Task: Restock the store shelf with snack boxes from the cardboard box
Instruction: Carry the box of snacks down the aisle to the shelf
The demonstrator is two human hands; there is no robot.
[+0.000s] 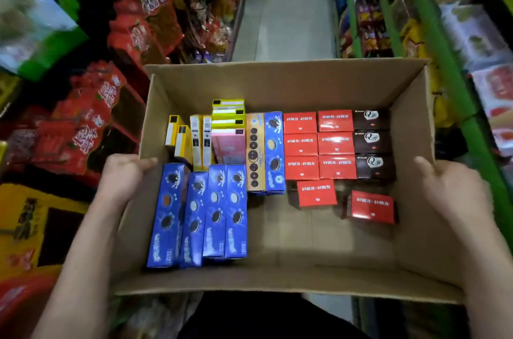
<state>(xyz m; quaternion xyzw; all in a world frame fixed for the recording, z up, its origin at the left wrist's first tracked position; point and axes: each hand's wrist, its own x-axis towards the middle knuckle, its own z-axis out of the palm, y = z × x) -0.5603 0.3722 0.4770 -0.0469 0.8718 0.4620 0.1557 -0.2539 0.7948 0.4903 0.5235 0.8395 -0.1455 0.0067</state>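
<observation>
The person carries an open brown cardboard box (277, 83) along a store aisle, so the step in hand seems to be bringing the stock to the right shelf. The left hand (122, 172) grips the left wall of the box, with the thumb hooked over the rim. The right hand (455, 186) holds the right wall, with the thumb on the inner side; its fingers are hidden behind the cardboard.

Inside the box lie long blue cookie boxes (200, 214), small red snack boxes (319, 144), dark brown boxes (373, 141) and yellow boxes (191, 136). The near right part of the box floor is bare.

Next, I think the box must be put down, because both hands are busy. The pale aisle floor (288, 19) ahead gives room. The green shelf frames (444, 61) stand close on the right and the red snack bags (91, 116) close on the left, so the box corners could catch there.
</observation>
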